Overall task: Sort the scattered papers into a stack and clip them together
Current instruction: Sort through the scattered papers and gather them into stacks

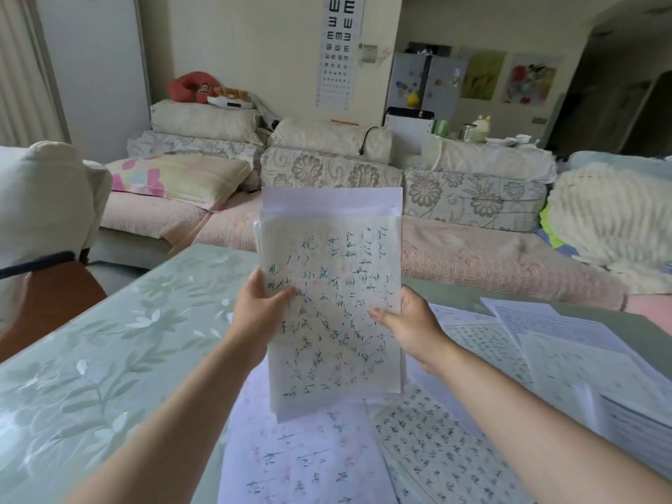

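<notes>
Starting at the left, the table [91,358] shows its green floral cloth with no sheets on that side. Next comes the person's left hand [260,311], which grips the left edge of the gathered stack of papers [334,307], thumb laid over the front page and the other fingers hidden behind it. The stack is held upright in the air above the table's middle, between the two hands, and its top page is covered in green handwriting. Its sheets are not squared: several white pages stand up above the front one and the edges are stepped. On the far side the right hand [407,325] pinches the stack's right edge in the same way, thumb in front and fingers out of sight behind. Loose sheets [309,463] lie on the table under the stack and towards the person, and further right a spread of printed pages [567,343] overlaps untidily up to the table's edge. By this showing the gathering looks roughly half done; those pages have yet to join the stack, the edges want tapping level, and no clip can be seen anywhere, so the clipping is not yet done.
</notes>
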Motion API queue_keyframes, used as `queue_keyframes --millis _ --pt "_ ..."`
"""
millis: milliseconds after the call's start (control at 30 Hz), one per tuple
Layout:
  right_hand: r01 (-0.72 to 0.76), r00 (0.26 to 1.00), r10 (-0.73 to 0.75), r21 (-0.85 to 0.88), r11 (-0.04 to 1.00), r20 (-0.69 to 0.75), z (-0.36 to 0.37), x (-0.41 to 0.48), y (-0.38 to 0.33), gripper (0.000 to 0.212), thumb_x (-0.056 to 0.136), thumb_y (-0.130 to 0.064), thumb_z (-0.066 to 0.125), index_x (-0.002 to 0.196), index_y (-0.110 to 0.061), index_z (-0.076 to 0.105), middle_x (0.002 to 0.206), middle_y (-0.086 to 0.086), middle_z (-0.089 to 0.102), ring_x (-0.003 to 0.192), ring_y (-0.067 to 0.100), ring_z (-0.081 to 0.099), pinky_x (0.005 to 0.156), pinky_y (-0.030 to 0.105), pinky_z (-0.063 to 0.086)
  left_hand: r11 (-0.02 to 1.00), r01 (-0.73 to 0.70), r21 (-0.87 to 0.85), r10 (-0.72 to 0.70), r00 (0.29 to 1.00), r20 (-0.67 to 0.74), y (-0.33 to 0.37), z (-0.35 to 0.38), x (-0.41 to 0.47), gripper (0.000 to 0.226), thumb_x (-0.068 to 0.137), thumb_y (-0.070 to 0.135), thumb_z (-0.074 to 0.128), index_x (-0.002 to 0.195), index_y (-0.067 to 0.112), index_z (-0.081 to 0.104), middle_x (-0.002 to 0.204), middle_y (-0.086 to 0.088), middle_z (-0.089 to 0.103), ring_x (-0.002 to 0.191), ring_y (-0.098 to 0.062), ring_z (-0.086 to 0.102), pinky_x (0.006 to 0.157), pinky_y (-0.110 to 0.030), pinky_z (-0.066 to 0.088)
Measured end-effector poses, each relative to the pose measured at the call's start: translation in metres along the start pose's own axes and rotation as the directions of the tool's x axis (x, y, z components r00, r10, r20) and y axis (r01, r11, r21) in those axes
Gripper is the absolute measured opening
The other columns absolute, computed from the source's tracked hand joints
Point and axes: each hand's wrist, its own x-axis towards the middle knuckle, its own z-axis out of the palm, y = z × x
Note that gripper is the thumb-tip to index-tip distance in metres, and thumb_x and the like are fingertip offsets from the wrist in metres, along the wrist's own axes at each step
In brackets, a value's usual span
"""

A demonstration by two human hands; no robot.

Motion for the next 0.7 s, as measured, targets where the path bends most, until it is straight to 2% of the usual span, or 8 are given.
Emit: queue_keyframes --millis 67,200,300,400,500,600,700 --pt "-0.004 0.998 0.004 -0.004 1.0 -0.065 -0.024 -0.01 -0.006 0.026 0.092 -0.003 0.066 0.107 -0.023 0.066 0.103 -0.007 0.076 0.097 0.009 0.071 0.093 0.034 0.055 0.999 -0.026 -0.022 0.026 0.999 0.039 0.007 0.022 -0.013 0.024 0.091 0.002 0.061 0.103 0.023 0.059 0.092 0.005 0.072 0.076 -0.009 0.07 0.057 -0.025 0.053" --pt "-0.026 0.982 0.029 0.017 1.0 -0.188 -0.069 -0.032 -0.01 0.023 0.09 -0.006 0.069 0.107 -0.02 0.067 0.101 -0.005 0.077 0.097 0.012 0.072 0.094 0.038 0.056 0.996 -0.062 -0.062 0.067 0.994 0.091 0.016 0.065 -0.037 0.028 0.091 -0.001 0.06 0.107 0.022 0.06 0.094 0.007 0.073 0.08 -0.008 0.071 0.062 -0.026 0.054" --pt "-0.036 0.971 0.044 0.036 0.999 -0.235 -0.093 -0.051 -0.005 0.025 0.09 -0.004 0.068 0.111 -0.019 0.067 0.104 -0.004 0.076 0.099 0.012 0.071 0.095 0.038 0.055 0.996 -0.072 -0.051 0.077 0.989 0.127 0.017 0.091 -0.053 0.029 0.089 -0.002 0.061 0.105 0.022 0.062 0.092 0.007 0.073 0.077 -0.006 0.071 0.061 -0.023 0.053" --pt "-0.043 0.963 0.05 0.032 0.999 -0.264 -0.11 -0.067 0.002 0.03 0.091 -0.003 0.066 0.118 -0.016 0.065 0.107 -0.006 0.075 0.1 0.008 0.07 0.094 0.033 0.054 0.996 -0.079 -0.033 0.083 0.983 0.161 0.014 0.112 -0.065 0.03 0.088 -0.002 0.062 0.103 0.023 0.063 0.093 0.006 0.074 0.082 -0.009 0.071 0.066 -0.025 0.054" --pt "-0.057 0.956 0.063 0.03 0.998 -0.285 -0.122 -0.076 0.008 0.032 0.091 -0.006 0.067 0.12 -0.019 0.064 0.11 -0.007 0.074 0.104 0.009 0.068 0.096 0.034 0.053 0.997 -0.076 -0.015 0.078 0.983 0.166 0.011 0.124 -0.074 0.028 0.087 -0.001 0.063 0.104 0.021 0.064 0.092 0.006 0.074 0.085 -0.013 0.071 0.066 -0.026 0.054" --pt "-0.087 0.959 0.089 0.017 0.996 -0.269 -0.13 -0.08 0.008 0.033 0.089 -0.008 0.069 0.118 -0.022 0.064 0.108 -0.009 0.074 0.103 0.009 0.068 0.09 0.031 0.054 0.996 -0.088 -0.007 0.088 0.983 0.16 0.009 0.131 -0.08 0.026 0.086 0.0 0.064 0.105 0.018 0.064 0.091 0.002 0.074 0.077 -0.01 0.072 0.06 -0.023 0.055" --pt "-0.071 0.951 0.078 0.036 0.997 -0.299 -0.134 -0.081 0.002 0.034 0.087 -0.004 0.07 0.115 -0.022 0.062 0.104 -0.008 0.073 0.097 0.009 0.068 0.076 0.024 0.052 0.993 -0.111 -0.026 0.114 0.983 0.147 0.013 0.131 -0.081 0.017 0.086 0.004 0.068 0.099 0.013 0.061 0.086 -0.006 0.07 0.069 -0.012 0.068 0.056 -0.023 0.055"
